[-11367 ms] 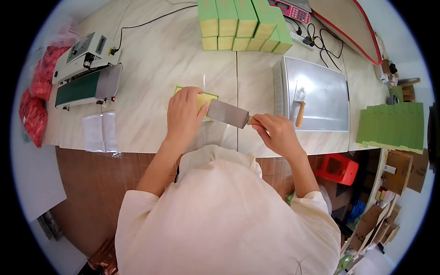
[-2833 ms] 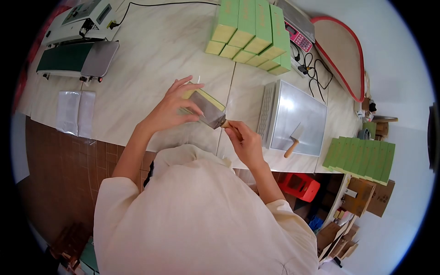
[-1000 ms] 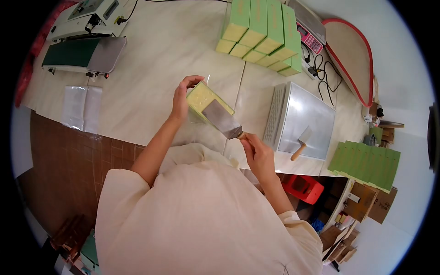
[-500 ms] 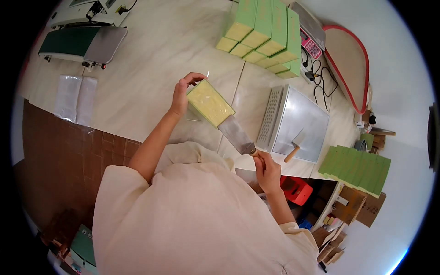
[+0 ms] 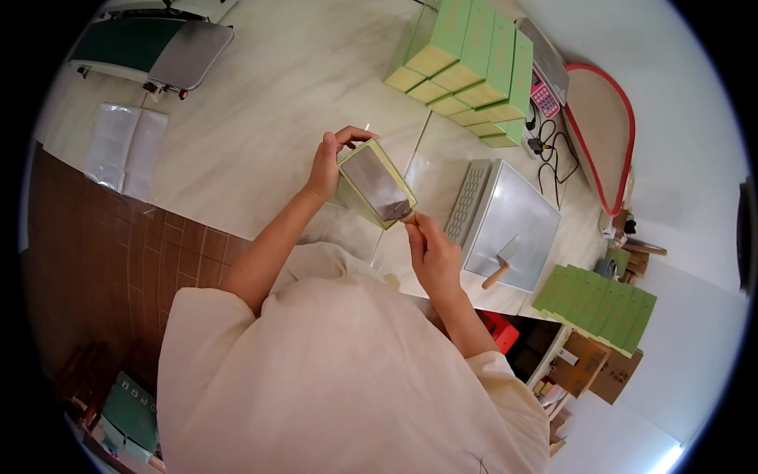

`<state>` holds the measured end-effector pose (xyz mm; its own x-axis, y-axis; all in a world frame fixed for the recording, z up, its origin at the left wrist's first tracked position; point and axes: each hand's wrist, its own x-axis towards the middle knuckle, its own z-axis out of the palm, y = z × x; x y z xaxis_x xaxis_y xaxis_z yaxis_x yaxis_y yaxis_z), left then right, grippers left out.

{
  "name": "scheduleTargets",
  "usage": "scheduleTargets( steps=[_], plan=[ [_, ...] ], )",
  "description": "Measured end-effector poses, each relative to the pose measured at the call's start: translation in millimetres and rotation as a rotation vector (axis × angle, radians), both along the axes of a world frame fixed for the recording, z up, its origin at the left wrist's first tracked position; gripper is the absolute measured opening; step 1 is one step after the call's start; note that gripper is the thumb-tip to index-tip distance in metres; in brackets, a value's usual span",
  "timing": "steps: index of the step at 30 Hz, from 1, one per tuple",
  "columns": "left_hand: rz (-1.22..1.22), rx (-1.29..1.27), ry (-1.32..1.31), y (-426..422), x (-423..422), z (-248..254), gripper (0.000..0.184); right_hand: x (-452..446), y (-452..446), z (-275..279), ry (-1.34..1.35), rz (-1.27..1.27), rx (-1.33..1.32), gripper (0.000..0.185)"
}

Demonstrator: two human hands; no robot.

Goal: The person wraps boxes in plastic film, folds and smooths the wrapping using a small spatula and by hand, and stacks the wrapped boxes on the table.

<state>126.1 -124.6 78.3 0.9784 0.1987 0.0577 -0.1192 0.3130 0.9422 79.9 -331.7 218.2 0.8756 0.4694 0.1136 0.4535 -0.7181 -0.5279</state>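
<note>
My left hand [image 5: 325, 167] grips a small green box [image 5: 358, 204] by its far left side, tilted above the table. In the earlier view its open top shows a yellow filling or lining. My right hand [image 5: 436, 251] is closed round the wooden handle of a wide metal scraper [image 5: 373, 180]. The blade lies flat over the box's opening and hides most of the yellow surface; only a thin yellow edge shows. I cannot tell how hard the blade presses.
Stacked green boxes [image 5: 466, 67] stand at the back beside a pink calculator [image 5: 543, 96] and black cables. A metal-topped device [image 5: 513, 221] on the right bears a small trowel [image 5: 499, 265]. Clear plastic bags [image 5: 126, 150] and a green-and-grey machine [image 5: 162, 51] are at left.
The scraper has moved up and left from the box's near edge onto its top, covering the yellow surface. My right hand has come closer to the box.
</note>
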Motion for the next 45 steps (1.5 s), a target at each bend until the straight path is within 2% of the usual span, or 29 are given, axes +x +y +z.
scheduleTargets(
  steps=[6,13,18,25,29,31,36,38,39,41,42,45],
  plan=[
    [-0.054,0.124,-0.060,8.4,0.9,1.9,0.089,-3.0,0.3,4.9,-0.015,0.017,-0.052,0.014],
    [-0.009,0.122,-0.076,7.2,2.3,2.5,0.083,-11.9,-16.9,2.1,-0.004,-0.022,-0.032,0.016],
    [-0.031,0.040,-0.059,4.9,3.1,-0.9,0.086,3.4,-0.2,2.9,0.020,-0.027,-0.044,0.016],
    [-0.025,0.145,-0.055,9.2,2.5,0.8,0.085,-2.2,-16.2,0.8,0.071,-0.010,-0.002,0.012],
    [-0.036,0.090,-0.061,7.0,3.9,-3.9,0.084,0.3,-8.6,1.4,0.034,-0.039,0.061,0.011],
    [-0.056,0.145,-0.044,11.2,4.2,-2.5,0.093,4.4,-4.5,-2.8,0.019,-0.022,0.049,0.011],
    [-0.074,0.090,-0.053,10.9,2.8,-4.7,0.084,2.0,-11.8,-1.9,0.056,-0.042,0.095,0.013],
    [-0.026,0.095,0.012,11.8,-2.8,8.1,0.073,-1.5,-23.7,-4.9,0.069,-0.044,0.150,0.013],
    [-0.038,0.113,-0.002,13.9,-3.6,15.8,0.073,-7.9,-35.9,-10.8,0.121,-0.164,0.259,0.013],
    [0.067,0.288,0.054,15.3,-13.2,31.8,0.059,-13.4,-68.0,-30.4,0.180,-0.398,0.480,0.012],
    [0.061,0.178,0.070,17.3,-18.6,37.6,0.041,-9.0,-83.8,-25.4,0.231,-0.521,0.582,0.013],
    [0.063,0.343,0.198,5.9,-25.6,66.2,0.035,19.9,-127.0,-15.3,0.153,-0.784,0.545,0.020]
  ],
)
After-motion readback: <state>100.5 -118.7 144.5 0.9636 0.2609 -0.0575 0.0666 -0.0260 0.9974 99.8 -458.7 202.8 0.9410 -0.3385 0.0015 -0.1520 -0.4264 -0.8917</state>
